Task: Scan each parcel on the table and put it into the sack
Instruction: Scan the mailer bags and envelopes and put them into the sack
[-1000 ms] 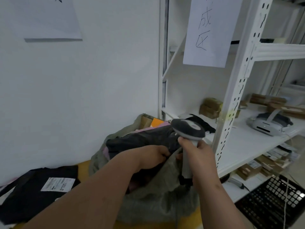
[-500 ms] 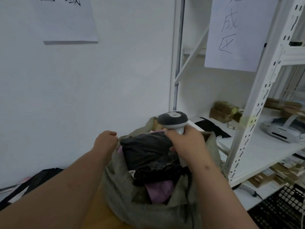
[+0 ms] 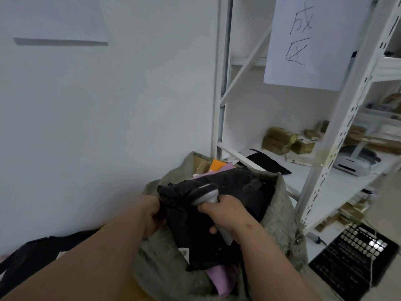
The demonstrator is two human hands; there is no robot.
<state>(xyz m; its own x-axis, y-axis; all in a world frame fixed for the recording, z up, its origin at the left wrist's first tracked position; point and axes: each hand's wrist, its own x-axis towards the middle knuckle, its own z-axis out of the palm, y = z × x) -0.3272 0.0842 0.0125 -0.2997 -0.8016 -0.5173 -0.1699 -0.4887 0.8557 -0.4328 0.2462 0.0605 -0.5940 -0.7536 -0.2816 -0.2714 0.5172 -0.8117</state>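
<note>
In the head view, the left hand (image 3: 152, 213) has its fingers closed on the edge of a black parcel (image 3: 217, 218) lying on top of the grey-green sack (image 3: 280, 216), which is full of other parcels. The right hand (image 3: 227, 213) is wrapped around the grey scanner (image 3: 205, 193), apparently pressing against that parcel

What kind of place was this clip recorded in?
Most likely a parcel sorting or dispatch room. A grey-green sack stuffed with poly-bag parcels sits by white slotted metal shelving holding small taped cartons and what looks like a label printer. The right hand holds a handheld barcode scanner.
</note>
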